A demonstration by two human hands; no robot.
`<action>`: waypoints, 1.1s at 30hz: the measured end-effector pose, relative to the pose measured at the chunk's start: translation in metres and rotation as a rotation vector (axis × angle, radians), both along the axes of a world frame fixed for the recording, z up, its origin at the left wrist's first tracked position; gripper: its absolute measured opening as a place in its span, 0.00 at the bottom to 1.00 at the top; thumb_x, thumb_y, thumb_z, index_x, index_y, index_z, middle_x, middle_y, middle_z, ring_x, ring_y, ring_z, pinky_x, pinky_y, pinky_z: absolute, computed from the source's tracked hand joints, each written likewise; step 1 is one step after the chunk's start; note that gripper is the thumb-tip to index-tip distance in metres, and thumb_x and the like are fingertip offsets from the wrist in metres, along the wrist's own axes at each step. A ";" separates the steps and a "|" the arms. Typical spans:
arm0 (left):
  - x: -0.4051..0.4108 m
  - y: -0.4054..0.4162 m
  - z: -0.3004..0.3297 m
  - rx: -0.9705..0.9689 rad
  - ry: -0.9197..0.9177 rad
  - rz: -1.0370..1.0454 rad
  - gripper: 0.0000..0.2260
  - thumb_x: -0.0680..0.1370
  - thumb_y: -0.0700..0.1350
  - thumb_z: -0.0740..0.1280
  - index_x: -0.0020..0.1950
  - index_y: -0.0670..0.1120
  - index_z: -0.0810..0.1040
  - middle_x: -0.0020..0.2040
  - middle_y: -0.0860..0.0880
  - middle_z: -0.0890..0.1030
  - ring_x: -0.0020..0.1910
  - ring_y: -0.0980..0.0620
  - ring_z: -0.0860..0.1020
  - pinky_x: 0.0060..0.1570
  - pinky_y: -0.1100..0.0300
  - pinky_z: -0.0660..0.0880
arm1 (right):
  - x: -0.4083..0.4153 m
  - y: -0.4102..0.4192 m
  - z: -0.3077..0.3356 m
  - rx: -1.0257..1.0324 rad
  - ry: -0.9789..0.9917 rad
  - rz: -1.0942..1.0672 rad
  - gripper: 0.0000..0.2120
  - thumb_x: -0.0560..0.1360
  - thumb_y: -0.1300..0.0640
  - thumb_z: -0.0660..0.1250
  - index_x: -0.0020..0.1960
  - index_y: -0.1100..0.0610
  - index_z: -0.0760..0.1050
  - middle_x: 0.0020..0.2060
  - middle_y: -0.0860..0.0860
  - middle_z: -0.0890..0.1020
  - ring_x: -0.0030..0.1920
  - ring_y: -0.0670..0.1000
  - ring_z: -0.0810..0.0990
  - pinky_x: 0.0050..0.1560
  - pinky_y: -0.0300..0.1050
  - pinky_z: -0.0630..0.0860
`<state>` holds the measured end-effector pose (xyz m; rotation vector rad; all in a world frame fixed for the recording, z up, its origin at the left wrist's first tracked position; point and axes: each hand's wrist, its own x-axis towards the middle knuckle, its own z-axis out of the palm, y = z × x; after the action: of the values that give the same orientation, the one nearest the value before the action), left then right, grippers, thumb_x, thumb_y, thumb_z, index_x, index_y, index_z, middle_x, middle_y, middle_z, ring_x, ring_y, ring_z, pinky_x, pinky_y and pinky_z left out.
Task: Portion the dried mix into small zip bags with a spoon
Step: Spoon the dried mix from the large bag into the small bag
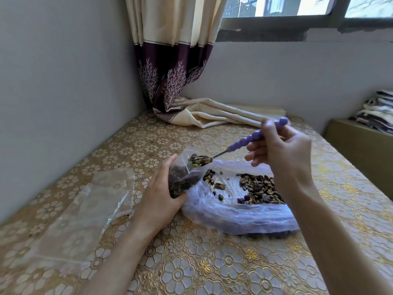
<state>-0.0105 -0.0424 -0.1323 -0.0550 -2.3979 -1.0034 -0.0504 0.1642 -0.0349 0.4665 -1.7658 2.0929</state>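
Left hand (158,196) at centre: grip curled around a small zip bag (180,177), part-filled with dried mix, mouth tilted toward 2 o'clock. Right hand (282,150) at 2 o'clock from it: grip pinching the purple beaded handle of a spoon (236,145), whose loaded bowl sits at the bag mouth. Large plastic bag (240,216) lies open on the patterned surface (212,262) just right of the left hand, loose dried mix (259,189) inside; empty clear bags (91,201) at 9 o'clock.
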 end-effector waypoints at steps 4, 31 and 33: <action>-0.002 -0.001 -0.002 0.116 0.012 -0.020 0.36 0.69 0.45 0.74 0.68 0.63 0.57 0.60 0.61 0.72 0.59 0.64 0.72 0.55 0.69 0.70 | 0.005 -0.031 0.016 0.165 0.167 0.064 0.15 0.80 0.58 0.60 0.38 0.66 0.74 0.27 0.53 0.82 0.21 0.53 0.77 0.21 0.39 0.72; -0.005 0.000 -0.002 0.424 0.120 0.109 0.27 0.70 0.46 0.73 0.65 0.56 0.65 0.50 0.65 0.72 0.45 0.81 0.69 0.36 0.84 0.66 | -0.015 0.036 -0.036 0.259 -0.014 -0.254 0.12 0.79 0.57 0.61 0.41 0.63 0.75 0.29 0.54 0.82 0.25 0.48 0.80 0.23 0.36 0.74; -0.004 0.001 -0.002 0.414 0.120 0.102 0.26 0.71 0.46 0.73 0.63 0.58 0.64 0.50 0.66 0.71 0.44 0.82 0.69 0.35 0.84 0.65 | -0.015 0.041 -0.042 0.296 -0.040 -0.284 0.12 0.79 0.56 0.62 0.38 0.61 0.75 0.27 0.52 0.82 0.24 0.46 0.79 0.23 0.34 0.73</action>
<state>-0.0149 -0.0409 -0.1340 0.1506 -2.0220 -1.3828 -0.0649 0.2055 -0.0773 0.2339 -2.0408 1.6691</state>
